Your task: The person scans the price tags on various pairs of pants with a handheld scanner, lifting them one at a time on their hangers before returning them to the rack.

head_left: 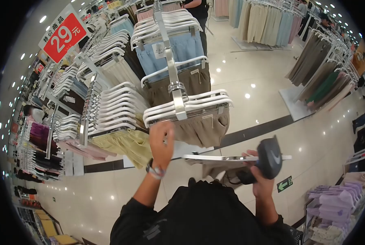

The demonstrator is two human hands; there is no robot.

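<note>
Clothing shop floor, looking down from head height. Left hand up at the metal display rack with white plastic hangers, fingers loosely curled at the lower edge of the hanger row, right where the tan-brown drawstring shorts hang. Can't tell whether anything is actually pinched there; looks more like touching than gripping. Silver wristwatch on that wrist, black sleeve below it.

Right hand wrapped tight around the grip of a dark grey handheld barcode scanner, scanner head tilted up and sitting just in front of a flat white hanger bar stretching between the two hands. Beige garment hanging under that bar, partly hidden behind the dark top.

Further up the same rack: light blue shorts and dark brown shorts. Pale yellow shorts on the neighbouring rack to the left. Red and white 29 price sign top left. Folded lilac clothes stacked on a shelf bottom right. Glossy cream tile floor everywhere.
</note>
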